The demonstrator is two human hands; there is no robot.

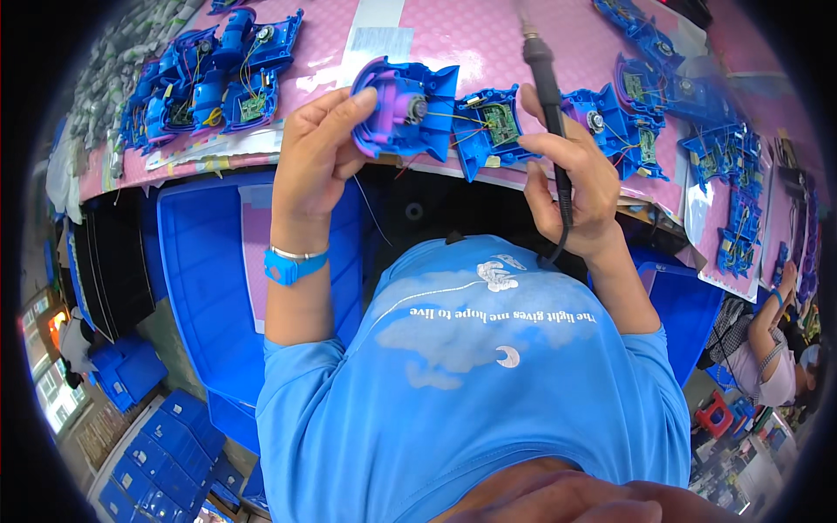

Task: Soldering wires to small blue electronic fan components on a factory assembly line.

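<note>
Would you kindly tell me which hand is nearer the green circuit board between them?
Right. The right hand is just beside the green circuit board, on its right; the left hand is farther off, to its left.

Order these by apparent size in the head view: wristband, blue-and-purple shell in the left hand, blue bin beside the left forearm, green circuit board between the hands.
1. Blue bin
2. Shell
3. Wristband and circuit board: too alike to rank.
</note>
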